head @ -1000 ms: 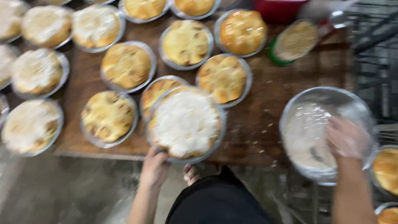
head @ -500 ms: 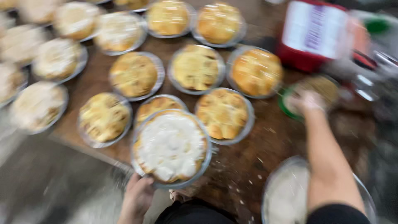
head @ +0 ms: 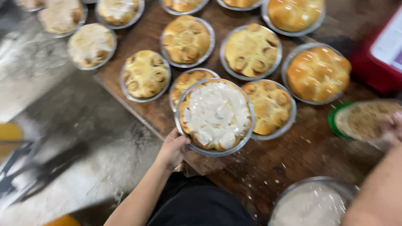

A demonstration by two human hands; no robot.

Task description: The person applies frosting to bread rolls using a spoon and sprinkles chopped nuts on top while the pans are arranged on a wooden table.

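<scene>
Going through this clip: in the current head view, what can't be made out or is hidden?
- Right hand: blurred and cut by the right edge at the tub of crumbs; grip unclear.
- Left hand: fingers hidden under the iced tray of rolls.
- Plain tray behind it: mostly covered by the iced tray.
- Metal bowl: cut by the bottom edge and the right forearm.
- Red container: cut off at the right edge, blurred.

Soft, even overhead light puts small glare spots on the glazed buns (head: 317, 72) and foil pan rims, shadows stay faint, and motion blur smears the whole view, worst at the right hand (head: 393, 129) and along the left edge.
</scene>
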